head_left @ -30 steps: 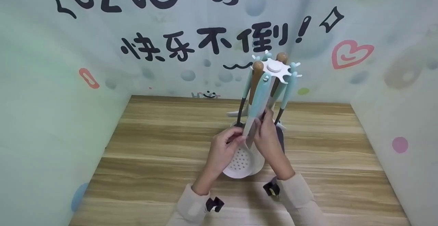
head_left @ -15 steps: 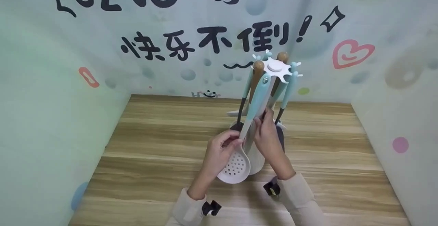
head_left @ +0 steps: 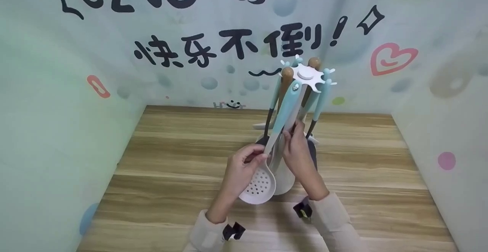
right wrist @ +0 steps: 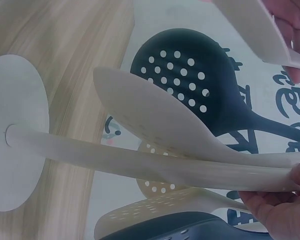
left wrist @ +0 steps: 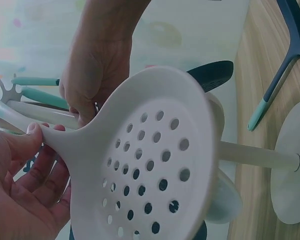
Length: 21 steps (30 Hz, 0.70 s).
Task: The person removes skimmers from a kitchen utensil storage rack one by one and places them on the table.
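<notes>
In the head view my left hand pinches the neck of a white skimmer with a teal handle. The handle's top end meets a hook of the white utensil stand; its bowl is tilted out to the left. My right hand grips the stand's pole, below the hooks. Other utensils hang around the pole, some with wooden handles. Close to the right wrist camera are a dark skimmer and a pale, ladle-like utensil. The stand's round white base rests on the table.
A dark spatula with a teal handle tip lies on the wood-grain table near the base. Behind the table hangs a printed backdrop, with pale walls on both sides.
My left hand has drawn the skimmer's bowl leftward, away from the pole, while the handle's top stays at the hook. My right hand and the stand have held their place.
</notes>
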Available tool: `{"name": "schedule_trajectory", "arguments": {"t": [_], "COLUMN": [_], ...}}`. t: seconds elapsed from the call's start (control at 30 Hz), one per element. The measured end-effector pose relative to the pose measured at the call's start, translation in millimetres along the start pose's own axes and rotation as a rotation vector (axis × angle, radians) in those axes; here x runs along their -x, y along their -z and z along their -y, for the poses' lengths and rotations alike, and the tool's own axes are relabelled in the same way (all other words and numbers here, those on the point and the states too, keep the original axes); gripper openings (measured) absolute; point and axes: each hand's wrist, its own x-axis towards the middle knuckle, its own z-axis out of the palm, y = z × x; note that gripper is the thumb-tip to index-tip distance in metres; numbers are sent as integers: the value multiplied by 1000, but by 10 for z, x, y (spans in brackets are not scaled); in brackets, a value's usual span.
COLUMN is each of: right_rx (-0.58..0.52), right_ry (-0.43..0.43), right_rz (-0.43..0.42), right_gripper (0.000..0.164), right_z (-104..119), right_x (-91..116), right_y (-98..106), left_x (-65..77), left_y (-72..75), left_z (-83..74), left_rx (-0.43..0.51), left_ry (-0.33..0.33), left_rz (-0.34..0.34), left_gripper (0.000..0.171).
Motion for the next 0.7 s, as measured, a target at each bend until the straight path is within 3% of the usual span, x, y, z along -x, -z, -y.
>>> {"name": "schedule_trajectory", "arguments": {"t": [0.37, 0.7], "right_rx": [-3, 15], "right_ry": [17, 12], "right_rz": [-6, -13], "right_gripper": [37, 37], "right_z": [12, 15], "right_x": [-6, -9], "right_y": [5, 8], "left_x": [17, 2], "left_y": [112, 159], "left_z": [1, -62], "left_rx": [-33, -50], "left_ry": [41, 14], "left_rz": [-26, -47], "left_gripper": [21, 21]}}
